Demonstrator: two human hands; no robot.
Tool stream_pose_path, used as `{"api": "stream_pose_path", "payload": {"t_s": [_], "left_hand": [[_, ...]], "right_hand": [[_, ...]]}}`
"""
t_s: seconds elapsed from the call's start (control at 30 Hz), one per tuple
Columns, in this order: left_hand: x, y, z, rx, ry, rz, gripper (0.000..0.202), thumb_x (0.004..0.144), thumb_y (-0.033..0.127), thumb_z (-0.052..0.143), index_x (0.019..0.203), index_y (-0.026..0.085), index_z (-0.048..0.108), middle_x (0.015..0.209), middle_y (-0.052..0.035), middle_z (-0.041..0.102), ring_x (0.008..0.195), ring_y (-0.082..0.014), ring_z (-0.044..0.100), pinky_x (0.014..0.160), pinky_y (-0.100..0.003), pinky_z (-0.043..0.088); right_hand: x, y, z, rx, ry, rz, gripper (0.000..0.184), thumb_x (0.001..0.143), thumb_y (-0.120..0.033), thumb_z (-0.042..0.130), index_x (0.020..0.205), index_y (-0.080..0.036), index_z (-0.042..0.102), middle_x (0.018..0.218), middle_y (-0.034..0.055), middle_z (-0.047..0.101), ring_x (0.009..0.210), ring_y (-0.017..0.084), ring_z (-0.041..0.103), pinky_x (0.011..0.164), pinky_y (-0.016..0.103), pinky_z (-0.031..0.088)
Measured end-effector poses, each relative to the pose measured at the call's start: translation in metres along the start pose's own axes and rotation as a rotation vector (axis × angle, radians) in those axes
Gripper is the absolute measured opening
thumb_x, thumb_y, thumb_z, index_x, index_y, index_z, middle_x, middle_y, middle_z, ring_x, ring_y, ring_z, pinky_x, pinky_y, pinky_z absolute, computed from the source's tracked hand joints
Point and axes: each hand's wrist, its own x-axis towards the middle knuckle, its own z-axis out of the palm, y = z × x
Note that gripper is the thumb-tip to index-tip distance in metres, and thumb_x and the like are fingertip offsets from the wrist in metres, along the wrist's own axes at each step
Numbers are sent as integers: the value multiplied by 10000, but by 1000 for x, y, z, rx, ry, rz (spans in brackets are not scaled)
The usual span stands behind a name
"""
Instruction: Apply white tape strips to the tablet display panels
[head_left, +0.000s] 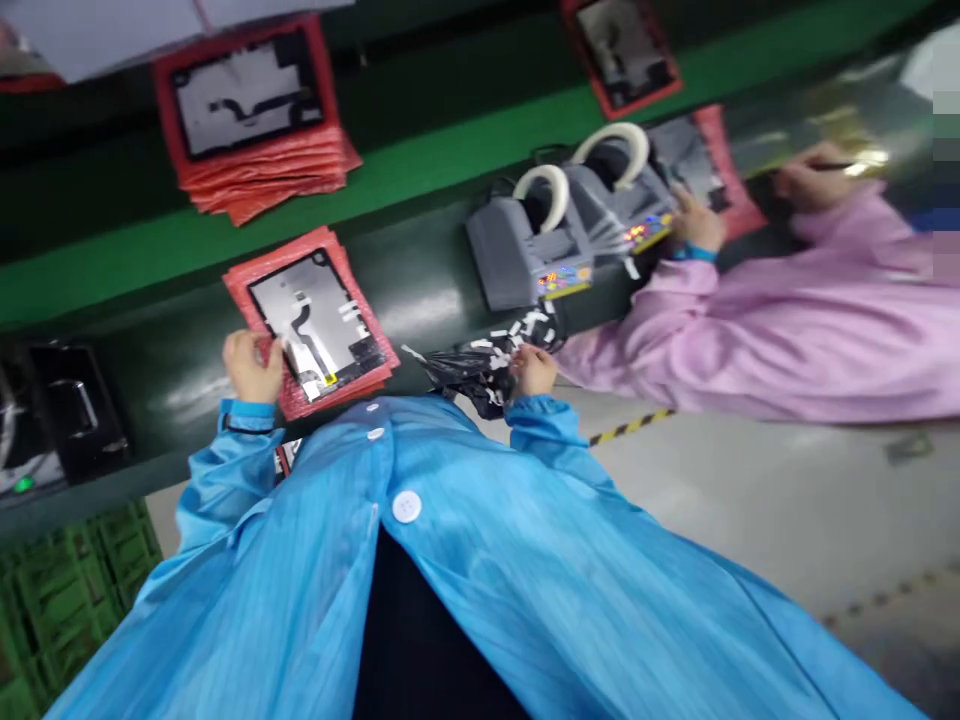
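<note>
A flat panel (313, 322) with a silver face, a black border and a dark ribbon strip lies on stacked red bubble-wrap sheets (241, 287). White tabs show on its right side and a yellow mark near its lower edge. At the panel's lower left edge is my left hand (253, 368), fingers curled together; whatever is in them is hidden. My right hand (534, 370) is closed in a pinch beside a crumpled black plastic bag (457, 368) dotted with white tape pieces. I cannot make out what its fingers hold.
Two grey tape dispensers (510, 250) (611, 205) with white rolls stand ahead. A co-worker's pink sleeves (720, 330) reach in from the right, one hand (697, 222) near another panel. More red-wrapped panels (251, 100) lie on the green strip; a black device (75, 410) sits left.
</note>
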Motion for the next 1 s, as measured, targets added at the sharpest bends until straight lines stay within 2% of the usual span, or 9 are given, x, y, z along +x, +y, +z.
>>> {"api": "stream_pose_path", "payload": {"t_s": [0.13,0.23,0.33,0.4,0.5,0.6,0.83,0.87,1.0], "left_hand": [[13,-1,-8,95,-65,-122,163,747,363,577,731,225,491,762,-73,601,912,-303,599,958,-494,463],[9,2,-13,110,-105,-266,171,766,370,553,716,229,471,751,-69,609,856,-283,619,897,-449,496],[-1,12,-16,103,-172,-328,130,783,316,564,750,212,492,841,-95,647,886,-261,636,888,-390,495],[-5,18,-14,129,-149,-281,140,786,299,601,835,183,538,923,-125,662,978,-273,629,933,-380,470],[-8,21,-8,122,-110,-319,291,810,293,627,1040,129,558,959,-133,673,988,-268,637,905,-356,464],[-10,19,-2,28,-151,-478,273,847,313,623,1038,125,573,862,-94,690,853,-230,665,789,-305,469],[-10,17,3,113,-274,-403,215,893,371,585,857,166,638,889,-107,722,843,-231,659,725,-294,431],[-10,17,2,143,-292,-380,237,899,386,575,841,166,645,880,-113,722,835,-236,657,714,-298,424],[-10,17,1,221,-378,-343,330,903,455,565,819,154,673,870,-149,723,827,-269,658,664,-314,401]], "right_hand": [[21,-20,-19,48,130,-50,106,770,-267,513,687,-222,465,577,-44,511,536,107,507,496,216,389],[15,-34,-8,20,11,-173,158,774,-304,545,666,-223,462,554,-45,487,540,109,493,526,222,407],[-12,-46,35,-29,-354,-300,111,763,-299,604,724,-202,568,603,-23,573,587,113,539,620,242,479],[-38,-53,74,-110,-576,-392,104,761,-269,632,824,-186,634,723,7,655,676,126,594,735,274,518],[-74,-62,131,-305,-724,-525,163,768,-222,642,917,-164,669,847,45,694,818,161,638,884,316,502],[-96,-67,165,-517,-776,-544,105,769,-211,645,859,-161,667,803,50,687,839,190,651,881,328,495],[-101,-73,169,-589,-646,-661,59,773,-183,639,829,-181,623,836,65,694,877,200,655,880,317,493],[-101,-74,169,-592,-658,-643,12,784,-184,628,784,-187,617,815,65,692,867,199,657,878,314,491],[-103,-79,172,-591,-784,-375,231,806,-153,627,600,-201,532,557,-4,568,606,146,597,719,282,498]]}}
